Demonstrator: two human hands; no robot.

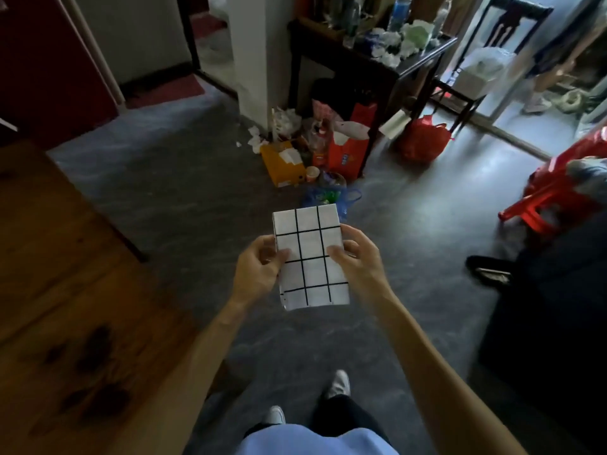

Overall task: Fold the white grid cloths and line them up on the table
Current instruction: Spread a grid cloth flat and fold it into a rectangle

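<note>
Left hand pinches the left edge of the cloth, thumb on top; right hand pinches the right edge likewise. Both closed on it. Cloth is already folded to a compact rectangle, white with black grid, held flat in mid-air over the floor, in front of the body. Not yet on the worktop, which lies to the left, well apart from the cloth; its visible part carries no cloths. Judgement: this cloth's folding looks complete or nearly so; placing remains. No other grid cloths in view, so the remaining count cannot be told.
</note>
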